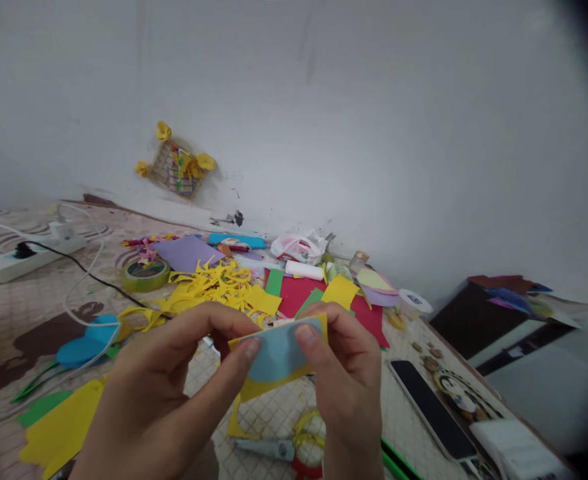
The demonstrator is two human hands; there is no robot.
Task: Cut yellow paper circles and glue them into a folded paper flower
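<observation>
Both my hands hold a small yellow card with a pale blue shape [279, 353] on its face, raised above the table. My left hand [159, 393] pinches its left edge between thumb and fingers. My right hand [347, 380] pinches the right edge, thumb pressed on the blue shape. Directly below the card lie scissors with yellow and red handles [294, 448].
Yellow paper cuttings [214, 287], red paper [304, 293], purple paper [187, 253] and a roll of green tape [145, 275] litter the patterned table. A power strip with cables [24, 259] sits far left. A black phone [431, 407] lies right. A paper ornament [177, 163] hangs on the wall.
</observation>
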